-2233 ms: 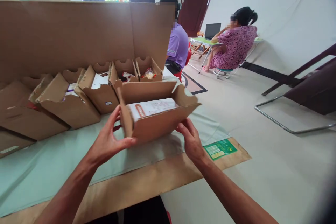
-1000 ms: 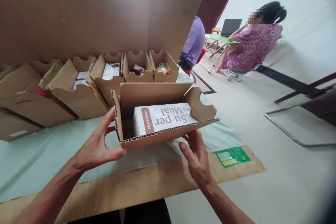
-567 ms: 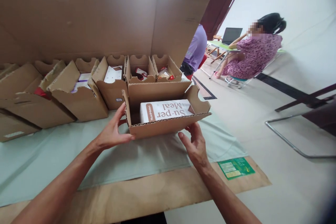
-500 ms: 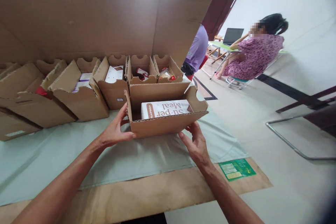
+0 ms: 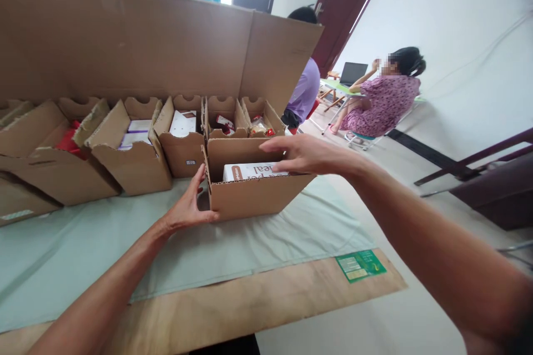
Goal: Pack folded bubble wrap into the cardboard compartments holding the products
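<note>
A small open cardboard box (image 5: 254,197) stands on the pale green cloth (image 5: 125,249) in front of me. Inside it lies a white carton (image 5: 245,172) with brown lettering. My left hand (image 5: 189,208) rests against the box's left front corner, thumb on the front wall and fingers along the side. My right hand (image 5: 303,154) reaches over the top of the box, palm down, fingers stretched out flat above the carton and the right flap.
A row of several similar open boxes (image 5: 137,150) holding packets stands behind, against a tall cardboard sheet (image 5: 145,44). A green label (image 5: 360,265) lies on brown board at the table's right edge. Two seated people (image 5: 383,100) are at the back right, another in the doorway.
The box has been set down on the cloth, further from me. My right hand left the box's underside and moved up over its top. My left hand stays at the left corner.
</note>
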`<state>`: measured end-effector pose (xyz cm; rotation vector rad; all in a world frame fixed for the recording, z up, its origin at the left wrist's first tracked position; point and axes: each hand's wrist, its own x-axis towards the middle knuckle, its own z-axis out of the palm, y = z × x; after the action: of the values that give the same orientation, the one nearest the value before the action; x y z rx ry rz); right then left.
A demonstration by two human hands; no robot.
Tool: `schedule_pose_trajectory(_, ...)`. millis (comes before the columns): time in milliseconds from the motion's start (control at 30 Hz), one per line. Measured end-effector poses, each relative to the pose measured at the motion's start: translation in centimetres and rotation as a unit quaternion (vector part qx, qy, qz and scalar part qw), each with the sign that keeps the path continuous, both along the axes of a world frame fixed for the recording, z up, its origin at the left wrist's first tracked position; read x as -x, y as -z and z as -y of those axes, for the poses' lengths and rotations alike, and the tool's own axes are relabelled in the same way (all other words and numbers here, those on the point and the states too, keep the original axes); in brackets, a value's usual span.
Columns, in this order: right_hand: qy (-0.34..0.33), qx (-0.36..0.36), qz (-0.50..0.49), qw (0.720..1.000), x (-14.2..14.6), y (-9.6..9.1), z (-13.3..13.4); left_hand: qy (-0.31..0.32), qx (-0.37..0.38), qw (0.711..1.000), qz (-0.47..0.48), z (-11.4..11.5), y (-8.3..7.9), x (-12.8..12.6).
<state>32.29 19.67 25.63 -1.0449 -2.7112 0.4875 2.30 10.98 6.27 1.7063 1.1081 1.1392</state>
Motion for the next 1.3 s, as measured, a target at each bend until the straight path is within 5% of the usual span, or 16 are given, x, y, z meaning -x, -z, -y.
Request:
schedule_pose_trajectory(100,-0.058,0.088,0.167,0.980,2.3,-0.1,-2.1,0.008,-0.011,1.000,0.016,-0.5,0.0,-0.7)
schedule_pose_trajectory(200,-0.063,0.085,0.228,0.968,3.1,0.2,-2.3,-0.001,-0.016,1.000,0.009,-0.6,0.3,-0.9)
schedule_pose_trajectory(533,-0.086,0.025,0.197,0.976,2.6,0.4,-1.5,-0.038,-0.013,0.999,-0.032,-0.4,0.5,-0.7)
schedule_pose_trajectory(800,-0.064,0.049,0.192,0.978,2.8,2.3,-2.2,-0.033,-0.033,0.998,-0.038,-0.6,1.2,-0.4)
schedule_pose_trajectory(1100,-0.047,0.008,0.104,0.993,0.5,-1.3,-2.0,-0.032,-0.027,0.999,-0.025,-0.6,1.2,-0.4)
schedule_pose_trajectory(1300,-0.078,0.042,0.179,0.980,1.9,1.6,-3.0,-0.026,0.003,1.000,-0.012,-0.5,1.4,-0.6)
